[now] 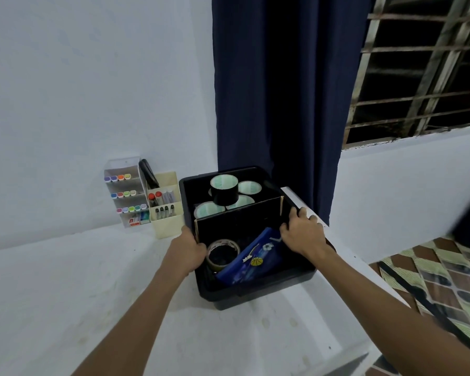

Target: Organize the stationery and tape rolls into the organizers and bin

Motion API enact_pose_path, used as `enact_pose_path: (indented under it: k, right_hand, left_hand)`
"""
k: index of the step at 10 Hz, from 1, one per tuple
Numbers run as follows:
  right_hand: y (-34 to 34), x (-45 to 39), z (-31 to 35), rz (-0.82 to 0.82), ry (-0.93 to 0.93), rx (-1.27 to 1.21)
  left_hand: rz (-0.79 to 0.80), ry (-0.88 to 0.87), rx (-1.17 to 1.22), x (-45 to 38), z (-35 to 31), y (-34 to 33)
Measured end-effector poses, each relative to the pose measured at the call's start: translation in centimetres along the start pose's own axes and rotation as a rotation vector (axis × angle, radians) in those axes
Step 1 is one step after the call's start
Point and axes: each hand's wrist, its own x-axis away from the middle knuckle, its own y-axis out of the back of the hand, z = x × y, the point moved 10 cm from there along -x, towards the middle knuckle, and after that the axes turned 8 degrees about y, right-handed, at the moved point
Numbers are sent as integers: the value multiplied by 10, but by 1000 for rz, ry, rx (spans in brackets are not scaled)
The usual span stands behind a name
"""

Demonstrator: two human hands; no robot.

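White table (65, 280) bears black divided bin (255, 290).

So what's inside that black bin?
The black bin holds black tape rolls behind a divider; in front, one tape roll and a blue pouch. The bottom is hidden.

A black rectangular plastic bin (255, 290) is sitting on a white tabletop (65, 294). Inside it, black tape rolls with pale green-and-white cores (224, 189) are showing at twelve o'clock, a brownish translucent tape roll (223, 255) at seven o'clock, and a blue fabric pencil pouch (251, 263) is showing white flower and orange basketball motifs. A clear acrylic marker rack (125, 191) is displaying purple, blue, orange, red, green and yellow caps beside a cream plastic organizer (167, 223). A navy curtain (277, 90) is hanging behind.
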Motion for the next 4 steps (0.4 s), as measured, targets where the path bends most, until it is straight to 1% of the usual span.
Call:
enact_pose_path:
  k: [3, 4]
  right_hand:
    - [-1, -2, 2, 25, 9, -29]
    - [-1, -16, 20, 44, 84, -44]
  left_hand:
    - [10, 20, 30, 4, 5, 1]
    - [-35, 22, -12, 4, 1, 14]
